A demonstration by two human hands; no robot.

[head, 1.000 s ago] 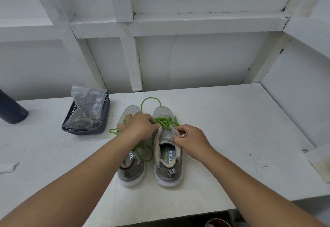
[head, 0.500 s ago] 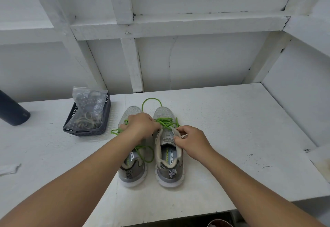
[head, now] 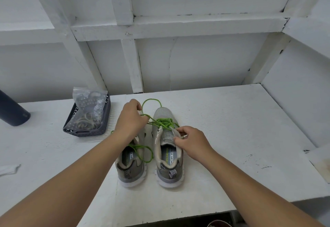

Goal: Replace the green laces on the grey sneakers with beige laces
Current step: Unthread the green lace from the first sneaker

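two bare forearms reach forward from the lower corners, converging over a pair of grey mesh sneakers with white soles that stand side by side on the white painted wooden table (head: 232,119). heels lie nearest the camera and toes point away toward the wall, so each long axis runs near to far. the right hand (head: 192,142) rests palm down on the right sneaker (head: 167,148), its fingertips (head: 175,139) pinching the grey tongue at the collar. the left hand (head: 130,119) hovers over the front of the left sneaker (head: 129,166), fingers curled closed on a strand of the thin bright green lace (head: 164,122); the strand runs taut from that fist to the eyelets of the right sneaker, and a slack loop arcs beyond the toe. a second green lace (head: 142,153) lies loose across the left sneaker's opening. farther left, a dark grey perforated plastic basket (head: 89,130) holds a clear plastic bag (head: 87,109) of coiled beige laces. a dark blue cylinder (head: 12,110) lies at the far left edge.
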